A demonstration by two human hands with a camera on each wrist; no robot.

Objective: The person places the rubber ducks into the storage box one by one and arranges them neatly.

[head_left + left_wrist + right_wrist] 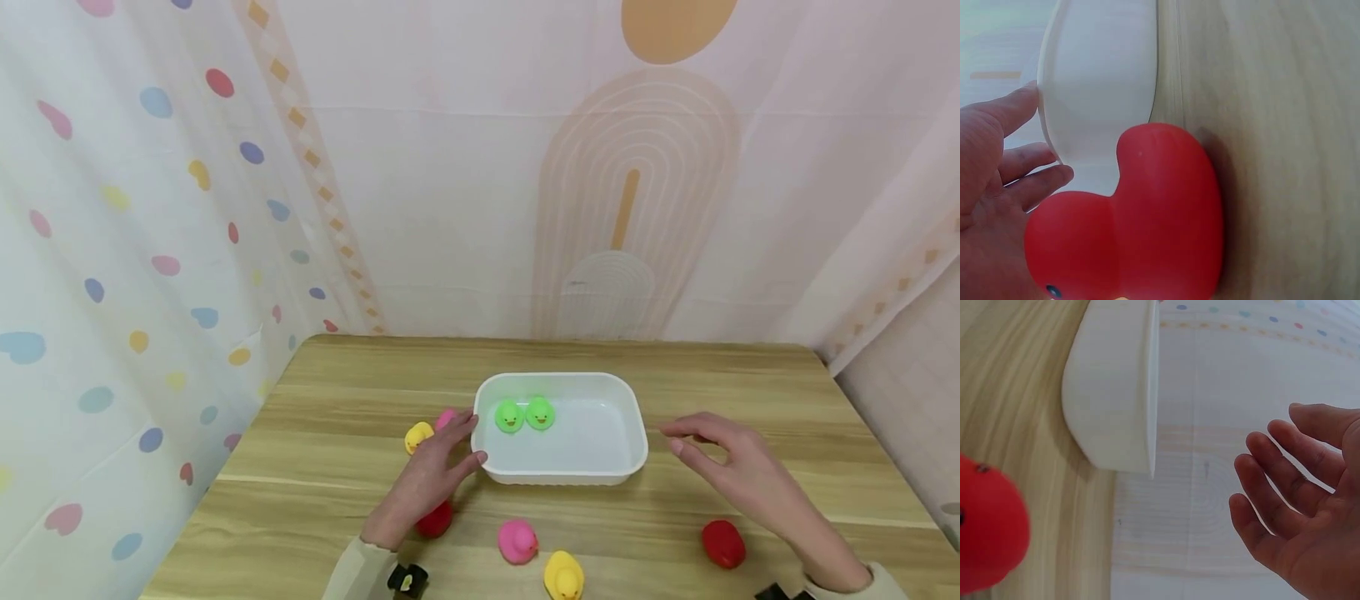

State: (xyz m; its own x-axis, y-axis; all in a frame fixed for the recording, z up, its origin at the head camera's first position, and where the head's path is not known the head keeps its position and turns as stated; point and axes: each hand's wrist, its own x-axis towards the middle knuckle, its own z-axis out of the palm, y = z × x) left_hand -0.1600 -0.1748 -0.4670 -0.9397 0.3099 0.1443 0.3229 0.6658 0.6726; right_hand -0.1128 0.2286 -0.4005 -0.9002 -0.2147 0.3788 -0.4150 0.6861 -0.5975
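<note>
A white plastic bin (600,475) stands on the table with two green rubber ducks (509,416) side by side in its left part. My left hand (431,467) touches the bin's left rim with thumb and fingertips, its fingers relaxed. A red rubber duck (1166,206) sits beneath that wrist, large in the left wrist view. Off to the bin's right hovers my right hand (735,467), apart from the rim and holding nothing; its fingers are loosely bent in the right wrist view. Below it lies another red duck (723,544).
A pink duck (518,542) and a yellow duck (563,575) sit in front of the bin. Left of the bin are a yellow duck (417,437) and a partly hidden pink one (446,418). A patterned curtain (450,208) hangs behind the wooden table (337,417).
</note>
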